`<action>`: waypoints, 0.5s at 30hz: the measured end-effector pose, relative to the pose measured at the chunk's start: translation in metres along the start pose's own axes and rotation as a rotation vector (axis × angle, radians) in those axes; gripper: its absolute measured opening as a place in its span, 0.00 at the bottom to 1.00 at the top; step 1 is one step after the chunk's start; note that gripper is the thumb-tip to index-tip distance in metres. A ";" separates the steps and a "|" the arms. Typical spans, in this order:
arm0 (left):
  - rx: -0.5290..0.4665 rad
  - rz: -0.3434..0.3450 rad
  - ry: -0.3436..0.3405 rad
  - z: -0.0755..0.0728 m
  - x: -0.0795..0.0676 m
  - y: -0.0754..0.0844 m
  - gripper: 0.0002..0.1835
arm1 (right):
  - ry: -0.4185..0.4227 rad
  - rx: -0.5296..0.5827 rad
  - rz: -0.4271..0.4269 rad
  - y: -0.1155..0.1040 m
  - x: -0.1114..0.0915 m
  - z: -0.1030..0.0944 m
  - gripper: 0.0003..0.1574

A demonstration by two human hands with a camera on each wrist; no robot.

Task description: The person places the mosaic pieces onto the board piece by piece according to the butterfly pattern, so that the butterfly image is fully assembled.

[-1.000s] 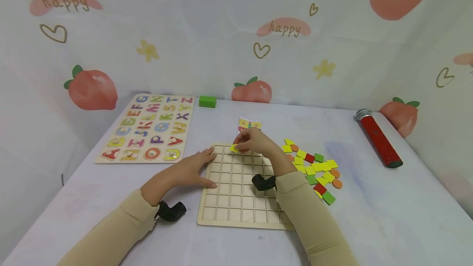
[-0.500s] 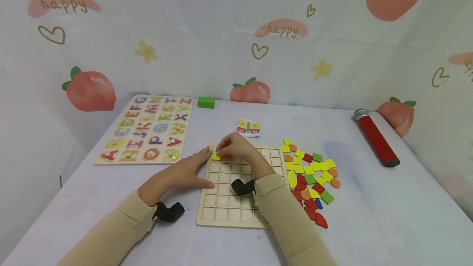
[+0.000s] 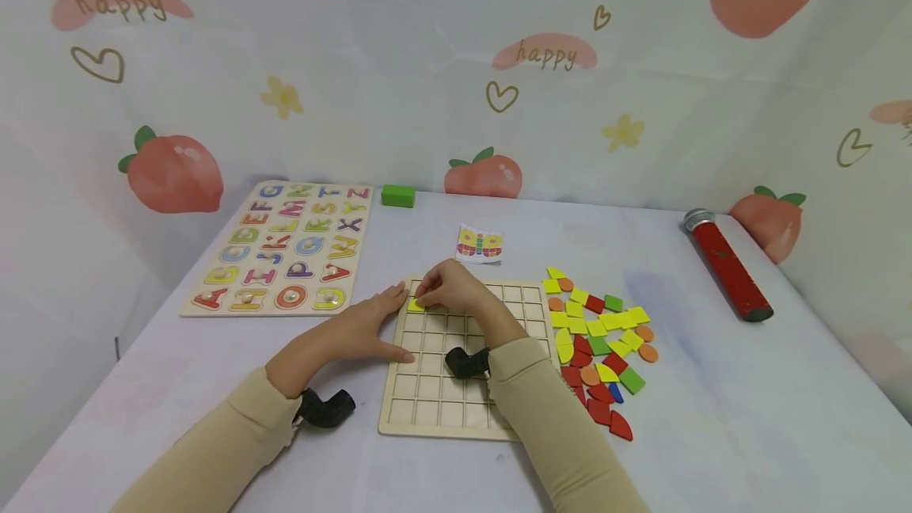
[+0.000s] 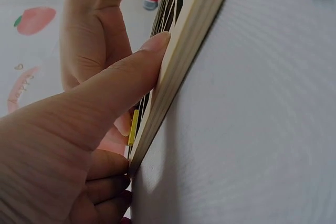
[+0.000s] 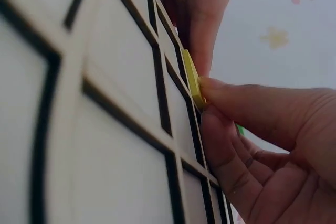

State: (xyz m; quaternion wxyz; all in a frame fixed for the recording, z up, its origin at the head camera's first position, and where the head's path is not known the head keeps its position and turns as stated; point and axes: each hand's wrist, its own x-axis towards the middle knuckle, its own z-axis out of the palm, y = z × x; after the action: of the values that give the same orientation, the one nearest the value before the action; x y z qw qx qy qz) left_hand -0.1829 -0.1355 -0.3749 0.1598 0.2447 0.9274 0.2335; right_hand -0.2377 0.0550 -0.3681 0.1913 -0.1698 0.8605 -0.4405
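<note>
A wooden grid board (image 3: 456, 433) lies flat in front of me. My right hand (image 3: 456, 287) pinches a yellow tile (image 3: 415, 305) at the board's far left corner cell. In the right wrist view, thumb and finger meet at one end of the yellow tile (image 5: 192, 77), which sits slightly tilted over the grid. My left hand (image 3: 356, 331) rests along the board's left edge with fingers extended. Its thumb (image 4: 131, 69) touches the rim in the left wrist view, where the yellow tile (image 4: 133, 128) shows edge-on.
Loose yellow, red, green, orange and blue tiles (image 3: 594, 328) lie right of the board. A butterfly picture card (image 3: 479, 244) lies behind it. Further out are an alphabet puzzle board (image 3: 278, 248), a green block (image 3: 397, 196) and a red microphone (image 3: 730, 267).
My right hand has moved left with the yellow tile to the board's far left corner, and the tile now lies lower against the grid. The left hand has stayed at the edge.
</note>
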 end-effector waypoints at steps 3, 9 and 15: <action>0.002 -0.002 0.000 0.000 -0.001 0.000 0.58 | 0.017 -0.020 0.003 -0.002 -0.001 0.001 0.06; -0.011 0.013 -0.008 0.000 0.000 -0.001 0.59 | 0.018 -0.016 0.020 -0.003 -0.002 -0.001 0.06; -0.021 0.041 -0.026 -0.001 -0.001 0.000 0.56 | 0.007 0.034 0.039 0.001 -0.007 -0.014 0.11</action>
State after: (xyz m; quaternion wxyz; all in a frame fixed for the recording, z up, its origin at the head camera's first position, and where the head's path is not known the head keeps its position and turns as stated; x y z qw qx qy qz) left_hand -0.1818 -0.1361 -0.3740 0.1693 0.2649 0.9176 0.2431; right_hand -0.2382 0.0683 -0.3605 0.1994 -0.1482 0.8568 -0.4518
